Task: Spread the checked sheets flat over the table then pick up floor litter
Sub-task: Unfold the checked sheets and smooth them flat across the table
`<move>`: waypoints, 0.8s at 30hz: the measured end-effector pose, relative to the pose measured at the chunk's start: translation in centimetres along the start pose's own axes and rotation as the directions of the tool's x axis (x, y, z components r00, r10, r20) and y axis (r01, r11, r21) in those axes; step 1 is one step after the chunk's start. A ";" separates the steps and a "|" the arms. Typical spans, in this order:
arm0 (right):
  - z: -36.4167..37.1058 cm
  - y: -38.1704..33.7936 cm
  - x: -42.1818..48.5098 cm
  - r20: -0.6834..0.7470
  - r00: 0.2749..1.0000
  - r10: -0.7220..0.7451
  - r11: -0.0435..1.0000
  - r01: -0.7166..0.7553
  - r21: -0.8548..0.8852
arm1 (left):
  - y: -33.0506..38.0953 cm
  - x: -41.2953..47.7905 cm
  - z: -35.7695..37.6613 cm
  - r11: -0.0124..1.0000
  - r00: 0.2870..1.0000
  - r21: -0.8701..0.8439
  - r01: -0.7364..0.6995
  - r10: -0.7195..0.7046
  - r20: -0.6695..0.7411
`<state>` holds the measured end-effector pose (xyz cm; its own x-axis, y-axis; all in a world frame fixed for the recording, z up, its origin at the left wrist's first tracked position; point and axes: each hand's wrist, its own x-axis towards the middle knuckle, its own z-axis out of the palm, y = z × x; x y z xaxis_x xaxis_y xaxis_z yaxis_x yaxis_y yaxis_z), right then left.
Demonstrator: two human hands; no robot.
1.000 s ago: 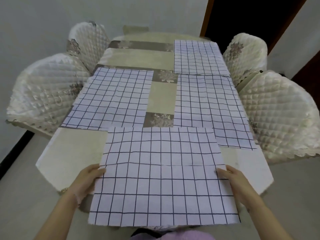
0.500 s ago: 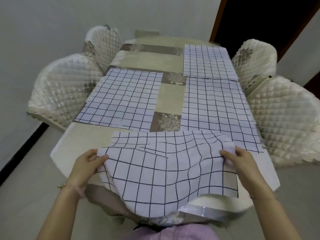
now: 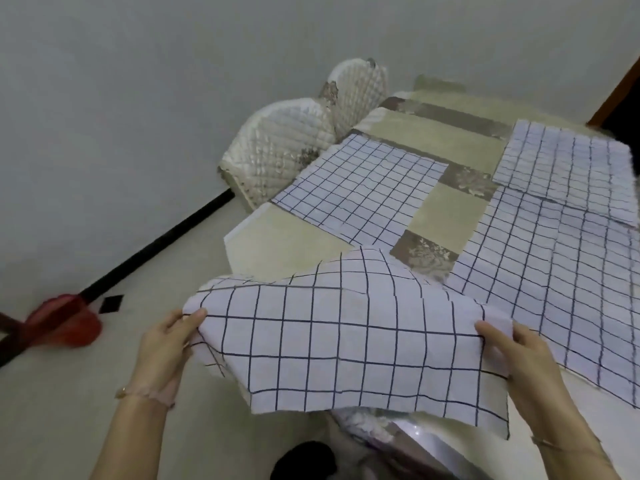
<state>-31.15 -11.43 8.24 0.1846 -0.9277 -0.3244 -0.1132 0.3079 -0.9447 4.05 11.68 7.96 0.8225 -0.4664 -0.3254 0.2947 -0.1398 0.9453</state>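
Observation:
A white sheet with a dark check (image 3: pixel 346 344) is lifted and bowed over the table's near corner. My left hand (image 3: pixel 166 344) pinches its left edge and my right hand (image 3: pixel 509 351) pinches its right edge. Three more checked sheets lie flat on the table (image 3: pixel 277 244): one at the left (image 3: pixel 360 195), one at the right (image 3: pixel 554 285), one at the far right (image 3: pixel 568 168). On the floor to the left lies a small black scrap (image 3: pixel 110 304).
A red object (image 3: pixel 65 323), blurred, sits on the floor by the black skirting at the left. Two quilted white chairs (image 3: pixel 277 147) stand at the table's left side. Pale floor stretches left of the table. A dark shape (image 3: pixel 304 460) is below me.
The near sheet went from flat on the table edge to lifted and bowed between both hands. The view has swung left and down, showing the floor and the red object.

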 end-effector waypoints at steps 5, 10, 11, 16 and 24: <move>3.9 0.6 -0.6 0.256 0.967 -0.016 0.987 0.056 -0.151 | -2.9 -6.8 -5.7 0.995 0.962 -0.097 0.004 -0.030 -0.272; 8.9 1.7 -1.8 0.431 0.902 0.031 0.971 0.075 -0.227 | -5.1 -14.2 -10.5 0.993 0.874 -0.120 0.003 -0.061 -0.482; 10.1 1.9 -2.1 0.457 0.889 0.031 0.966 0.091 -0.242 | -5.4 -15.5 -11.2 0.992 0.853 -0.127 -0.001 -0.065 -0.518; 16.3 3.4 -4.1 0.565 0.823 0.048 0.945 0.146 -0.293 | -6.6 -18.7 -14.4 0.993 0.762 -0.122 0.005 -0.083 -0.643; 28.4 6.0 -7.0 0.645 0.758 0.098 0.905 0.202 -0.375 | -8.5 -13.0 -22.8 0.986 0.714 -0.159 0.055 -0.151 -0.684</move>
<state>-5.42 2.90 3.52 0.7583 -0.5369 -0.3699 -0.4315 0.0120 -0.9020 1.91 38.81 3.60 0.8754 0.2857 -0.3900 0.4135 -0.0245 0.9102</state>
